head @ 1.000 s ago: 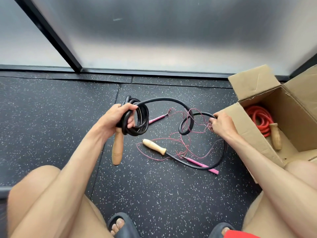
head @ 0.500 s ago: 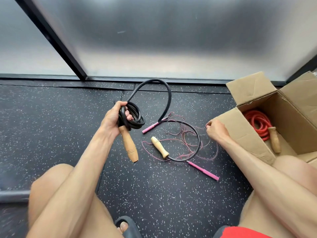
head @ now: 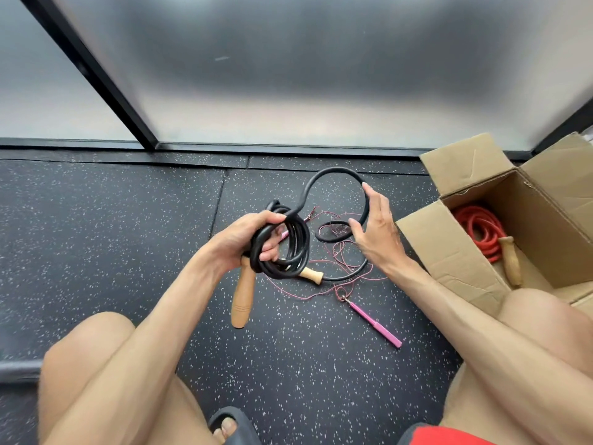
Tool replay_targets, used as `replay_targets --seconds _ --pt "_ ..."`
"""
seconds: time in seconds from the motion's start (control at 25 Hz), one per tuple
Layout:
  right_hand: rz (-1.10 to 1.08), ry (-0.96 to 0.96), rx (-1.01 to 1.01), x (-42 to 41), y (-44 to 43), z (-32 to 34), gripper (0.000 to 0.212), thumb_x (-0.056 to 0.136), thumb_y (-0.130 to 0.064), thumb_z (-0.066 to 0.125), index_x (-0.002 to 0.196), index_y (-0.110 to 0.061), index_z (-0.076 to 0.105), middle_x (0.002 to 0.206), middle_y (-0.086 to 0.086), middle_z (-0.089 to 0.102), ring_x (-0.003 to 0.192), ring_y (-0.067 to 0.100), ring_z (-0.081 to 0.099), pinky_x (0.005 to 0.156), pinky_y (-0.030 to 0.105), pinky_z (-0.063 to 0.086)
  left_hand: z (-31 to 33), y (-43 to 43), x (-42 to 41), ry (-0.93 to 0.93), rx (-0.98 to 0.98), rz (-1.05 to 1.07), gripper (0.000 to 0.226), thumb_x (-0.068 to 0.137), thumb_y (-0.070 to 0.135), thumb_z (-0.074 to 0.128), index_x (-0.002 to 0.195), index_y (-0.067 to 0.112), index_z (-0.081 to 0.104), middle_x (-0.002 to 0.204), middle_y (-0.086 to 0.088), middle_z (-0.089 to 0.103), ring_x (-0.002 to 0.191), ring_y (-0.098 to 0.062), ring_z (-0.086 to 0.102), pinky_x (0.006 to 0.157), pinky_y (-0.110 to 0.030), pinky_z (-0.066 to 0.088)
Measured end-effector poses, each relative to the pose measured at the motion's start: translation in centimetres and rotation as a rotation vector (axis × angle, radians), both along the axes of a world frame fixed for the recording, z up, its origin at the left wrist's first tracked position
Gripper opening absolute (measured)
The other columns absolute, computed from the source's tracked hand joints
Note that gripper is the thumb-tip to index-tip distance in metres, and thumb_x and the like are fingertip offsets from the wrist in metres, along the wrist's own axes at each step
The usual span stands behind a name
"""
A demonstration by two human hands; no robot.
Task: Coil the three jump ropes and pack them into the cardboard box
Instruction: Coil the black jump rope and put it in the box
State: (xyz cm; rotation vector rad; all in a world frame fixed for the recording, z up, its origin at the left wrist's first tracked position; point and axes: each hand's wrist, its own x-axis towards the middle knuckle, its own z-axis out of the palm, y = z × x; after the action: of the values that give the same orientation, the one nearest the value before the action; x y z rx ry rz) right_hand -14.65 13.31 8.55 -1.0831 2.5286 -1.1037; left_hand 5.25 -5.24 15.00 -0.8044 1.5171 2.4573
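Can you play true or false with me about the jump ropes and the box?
1. The red rope is in the box. True.
2. The left hand holds a coil of black rope. True.
3. The pink rope is coiled up in the box. False: it lies loose on the floor.
4. The right hand is holding a pink handle. False: it holds a loop of the black rope.
5. The box is closed. False: its flaps are open.

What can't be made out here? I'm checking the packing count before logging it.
- Head view: the orange rope lies partly behind the cardboard box wall; only one handle shows.
- The pink rope cord is too thin to trace.
- The left hand covers part of the black rope coil.
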Motion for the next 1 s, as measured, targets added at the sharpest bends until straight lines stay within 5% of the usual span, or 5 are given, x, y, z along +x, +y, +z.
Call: replay_targets --seconds 0.16,0.32,0.56,0.72,1.0 --pt "0.127 0.156 0.063 0.8 -0.2 -0.3 0.075 0.09 -0.021 0.069 0.153 -0.025 0.029 0.152 0.014 0.034 0.137 0.026 0.039 0.117 0.042 0.031 0.4 1.9 -0.4 0.014 0.033 -0.207 0.024 0.09 0.028 0.049 0.075 0.009 0.05 0.041 -0.003 0.04 0.032 -0.018 0.039 0.052 -0.028 0.043" --pt "0.284 0.221 -0.081 1.9 0.2 -0.2 0.034 0.093 -0.019 0.06 0.127 -0.014 0.059 0.124 0.006 0.059 0.116 0.016 0.055 0.104 0.039 0.048 1.4 3.4 -0.7 0.047 0.106 -0.309 0.024 0.09 0.028 0.042 0.079 0.007 0.046 0.039 -0.002 0.04 0.03 -0.016 0.04 0.051 -0.027 0.043" --pt "0.269 -0.097 -0.201 2.7 0.4 -0.1 0.014 0.104 -0.019 0.045 0.114 -0.016 0.055 0.1 -0.001 0.069 0.089 0.015 0.066 0.08 0.042 0.056 1.2 2.7 -0.7 0.086 0.076 -0.283 0.055 0.1 0.052 0.036 0.085 0.003 0.056 0.046 -0.007 0.046 0.037 -0.022 0.046 0.057 -0.039 0.032" --pt "0.159 -0.318 -0.321 3.1 -0.1 1.2 0.021 0.108 -0.022 0.036 0.1 -0.01 0.052 0.072 0.007 0.062 0.064 0.022 0.066 0.063 0.044 0.059 0.4 2.6 -0.9 0.053 -0.021 -0.336 0.079 0.098 0.068 0.016 0.095 0.001 0.058 0.055 -0.013 0.055 0.047 -0.026 0.055 0.062 -0.041 0.039" --pt "0.106 -0.697 -0.303 2.1 -0.6 0.6 0.035 0.107 -0.03 0.042 0.083 -0.007 0.054 0.054 -0.001 0.039 0.044 0.013 0.035 0.041 0.025 0.033 0.8 2.9 -1.3 0.145 0.114 -0.259 0.08 0.099 0.068 0.018 0.091 -0.001 0.057 0.051 -0.012 0.05 0.042 -0.025 0.05 0.062 -0.043 0.034"
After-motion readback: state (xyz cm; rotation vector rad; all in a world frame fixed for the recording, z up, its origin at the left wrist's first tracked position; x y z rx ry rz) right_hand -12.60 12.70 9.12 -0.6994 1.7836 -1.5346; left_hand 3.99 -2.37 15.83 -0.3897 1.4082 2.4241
